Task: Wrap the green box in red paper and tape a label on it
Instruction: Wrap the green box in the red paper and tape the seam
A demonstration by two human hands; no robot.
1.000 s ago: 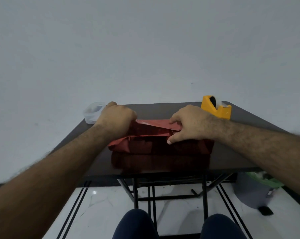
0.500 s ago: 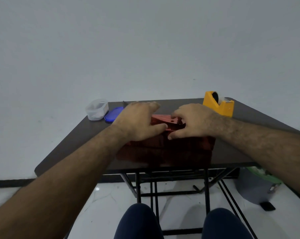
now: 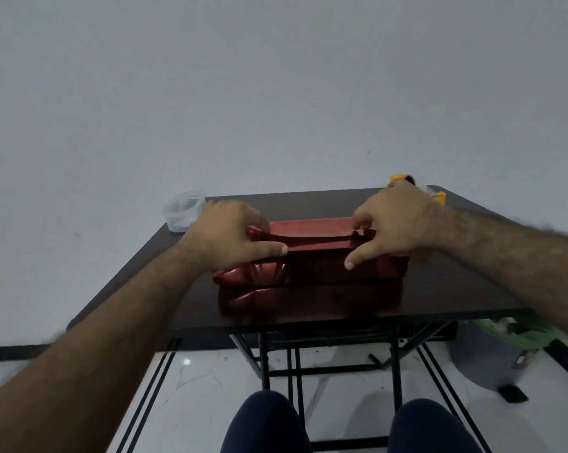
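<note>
The box lies on the dark table (image 3: 439, 289), fully covered by shiny red paper (image 3: 315, 237); no green shows. My left hand (image 3: 227, 237) presses on the paper at the box's left end, thumb stretched along the front top edge. The crumpled flap (image 3: 253, 273) bulges out below it. My right hand (image 3: 390, 223) presses on the right end, fingers bent over the top and thumb on the front face. No label is in view.
A yellow tape dispenser (image 3: 439, 196) stands at the table's back right corner, mostly behind my right hand. A clear plastic tub (image 3: 183, 210) sits at the back left corner. Under the table's right side is a bin with a green liner (image 3: 491, 351).
My hands have slid apart from the middle of the box toward its two ends. The blue lid by the tub is now hidden behind my left hand.
</note>
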